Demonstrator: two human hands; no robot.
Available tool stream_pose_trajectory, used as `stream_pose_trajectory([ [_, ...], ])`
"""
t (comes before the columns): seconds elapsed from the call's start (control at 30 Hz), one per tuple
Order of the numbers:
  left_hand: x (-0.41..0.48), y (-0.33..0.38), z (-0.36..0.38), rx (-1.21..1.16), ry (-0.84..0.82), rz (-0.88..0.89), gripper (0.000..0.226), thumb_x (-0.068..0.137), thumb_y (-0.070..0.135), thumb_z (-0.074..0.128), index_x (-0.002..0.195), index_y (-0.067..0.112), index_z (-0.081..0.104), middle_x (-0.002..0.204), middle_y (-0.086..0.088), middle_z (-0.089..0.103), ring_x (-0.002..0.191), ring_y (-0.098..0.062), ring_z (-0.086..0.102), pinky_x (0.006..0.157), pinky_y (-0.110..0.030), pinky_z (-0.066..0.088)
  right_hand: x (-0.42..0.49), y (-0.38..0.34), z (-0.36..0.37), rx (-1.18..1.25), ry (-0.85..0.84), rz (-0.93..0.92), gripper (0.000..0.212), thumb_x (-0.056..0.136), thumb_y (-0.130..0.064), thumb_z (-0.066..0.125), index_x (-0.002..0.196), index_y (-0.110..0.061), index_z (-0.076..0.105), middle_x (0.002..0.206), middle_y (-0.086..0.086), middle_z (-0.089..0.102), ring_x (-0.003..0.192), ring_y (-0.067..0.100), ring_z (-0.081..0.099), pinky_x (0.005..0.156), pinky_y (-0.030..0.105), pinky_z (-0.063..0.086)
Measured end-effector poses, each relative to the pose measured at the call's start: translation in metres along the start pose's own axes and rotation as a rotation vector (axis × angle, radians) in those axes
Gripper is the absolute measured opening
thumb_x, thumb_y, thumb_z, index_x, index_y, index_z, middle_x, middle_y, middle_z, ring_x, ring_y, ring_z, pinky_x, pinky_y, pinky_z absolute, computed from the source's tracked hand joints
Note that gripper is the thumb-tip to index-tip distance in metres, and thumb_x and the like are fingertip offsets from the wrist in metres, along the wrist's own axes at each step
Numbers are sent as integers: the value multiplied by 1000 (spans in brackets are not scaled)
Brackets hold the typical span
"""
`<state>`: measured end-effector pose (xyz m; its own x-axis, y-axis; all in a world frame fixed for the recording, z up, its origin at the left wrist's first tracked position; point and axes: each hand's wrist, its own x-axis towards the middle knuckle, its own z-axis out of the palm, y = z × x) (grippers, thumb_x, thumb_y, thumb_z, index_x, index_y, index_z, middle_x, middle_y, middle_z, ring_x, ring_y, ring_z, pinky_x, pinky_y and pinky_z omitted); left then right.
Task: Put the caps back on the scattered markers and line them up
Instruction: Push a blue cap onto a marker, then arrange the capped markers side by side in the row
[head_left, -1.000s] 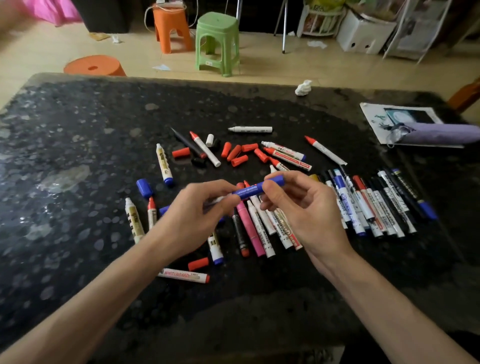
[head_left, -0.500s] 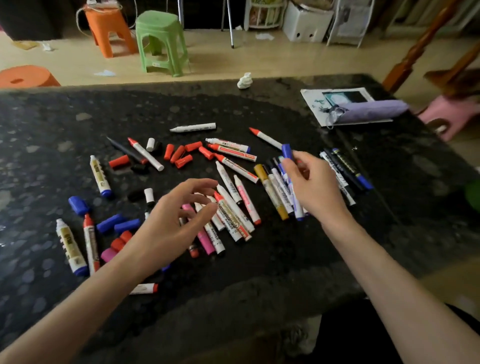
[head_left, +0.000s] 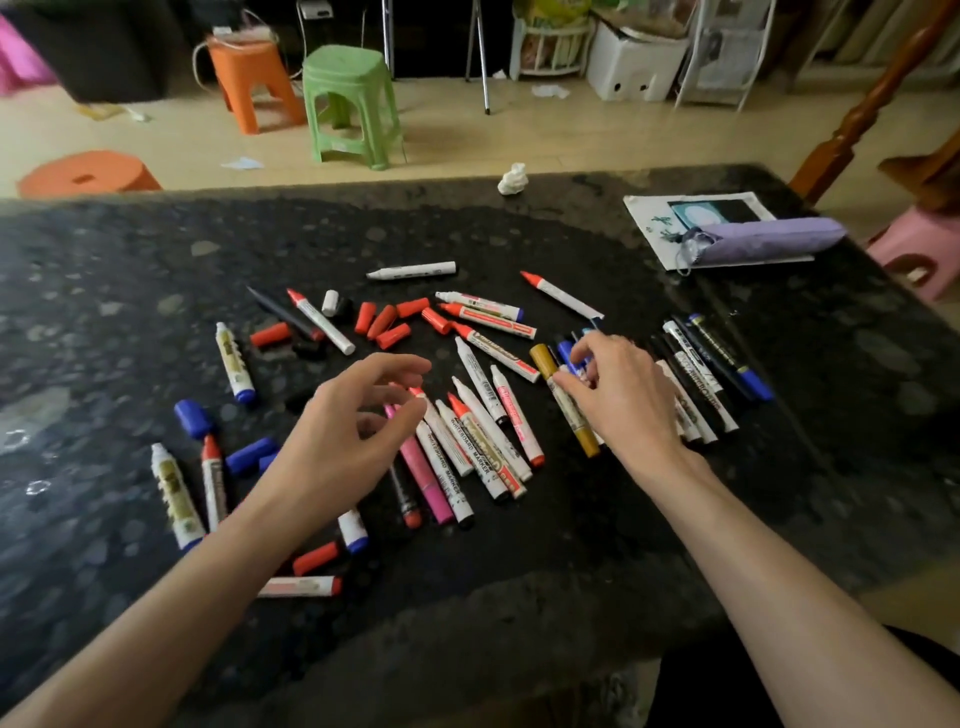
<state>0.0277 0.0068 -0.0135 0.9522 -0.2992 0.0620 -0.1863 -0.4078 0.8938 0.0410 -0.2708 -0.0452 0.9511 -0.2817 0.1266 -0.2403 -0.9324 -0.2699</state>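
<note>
Many markers lie on the black stone table (head_left: 104, 291). A pile of uncapped markers (head_left: 483, 431) and a pink marker (head_left: 423, 473) sit in the middle. Loose red caps (head_left: 384, 322) lie behind them, and blue caps (head_left: 195, 418) to the left. At the right, capped markers form a row (head_left: 701, 374), next to a yellow marker (head_left: 587, 436). My right hand (head_left: 623, 405) rests at the left end of the row, its thumb and forefinger pinching a blue-capped marker (head_left: 566, 354). My left hand (head_left: 353, 431) hovers over the pile with its fingers loosely curled, holding nothing.
A purple pouch (head_left: 763, 241) lies on a printed sheet (head_left: 649, 218) at the table's far right. A crumpled white tissue (head_left: 513, 179) sits on the far edge. Beyond the table stand a green stool (head_left: 350, 104), an orange stool (head_left: 254, 78) and a pink stool (head_left: 919, 249).
Both hands held the blue-capped marker a second ago. My left hand let go and now hovers over the pile, while my right hand carried the marker right and lowered it into the row.
</note>
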Motion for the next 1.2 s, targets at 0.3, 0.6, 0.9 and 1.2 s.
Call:
stream_pose_trajectory([
  [0.3,-3,-4,-33,-59,113,-31,30,97,13,66,118,35,67,113,11,70,105,-1,68,84,-22,57,10,-17,6,111,51,-36,15,97,-35,71,108,-26,69,104,-5,63,87,9,59,65,21,41],
  [0.6,15,-7,-44,-112,147,-33,25,98,15,66,118,30,70,111,9,72,102,-6,70,84,-24,57,55,-62,28,385,-7,-149,32,89,-42,78,116,-26,71,108,-5,68,104,13,64,91,36,54],
  [0.9,29,-23,-51,-82,207,-13,23,99,13,65,115,30,71,111,8,74,108,-5,69,79,-11,51,88,-75,54,295,-50,-130,53,84,-58,77,128,-31,66,123,-2,67,122,21,58,105,44,43],
  [1.2,38,-39,-39,-39,178,-30,24,100,16,63,120,27,70,115,8,72,105,-7,70,89,-30,60,116,-79,64,212,-69,-67,25,105,-29,58,126,-24,71,126,0,71,124,21,61,111,47,35],
])
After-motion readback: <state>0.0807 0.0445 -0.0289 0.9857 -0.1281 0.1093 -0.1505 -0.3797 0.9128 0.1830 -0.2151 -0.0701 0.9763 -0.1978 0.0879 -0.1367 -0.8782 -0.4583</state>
